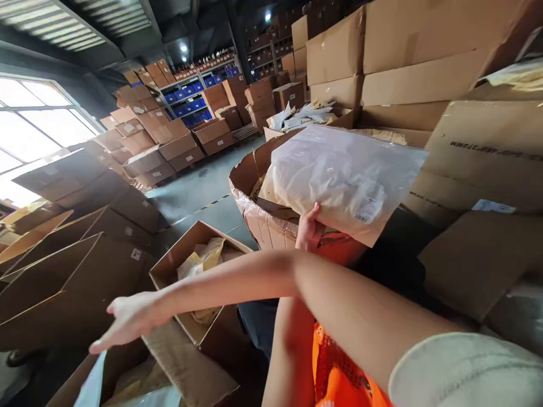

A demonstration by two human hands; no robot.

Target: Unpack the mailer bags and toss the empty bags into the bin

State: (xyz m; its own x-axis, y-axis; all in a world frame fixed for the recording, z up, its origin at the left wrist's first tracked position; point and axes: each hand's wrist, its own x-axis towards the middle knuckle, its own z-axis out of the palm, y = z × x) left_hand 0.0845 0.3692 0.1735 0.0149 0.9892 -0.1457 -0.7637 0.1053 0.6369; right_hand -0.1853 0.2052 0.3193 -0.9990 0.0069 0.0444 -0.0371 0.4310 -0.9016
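One clear plastic package (335, 175) with soft, cream-coloured contents and a printed label (370, 209) is held tilted in our left hand (311, 226), the thumb pressed on its lower edge. From our view it covers much of the opening of a large carton (265, 217), whose torn rim is wrapped in film. Our right arm crosses over the left; the right hand (131, 319) is stretched out, slightly blurred, its thumb and fingers apart. Just beneath its fingertips a pale blue bag (92, 381) stands up from a low box (127, 362); we cannot tell whether they touch. Beside that, we see an open box (172, 260) holding crumpled yellowish plastic bags (210, 254). Behind the package, another carton (343, 120) is heaped with white and grey bags (301, 117). On the far shelves sit blue bins (186, 92), their contents too small for us to make out.
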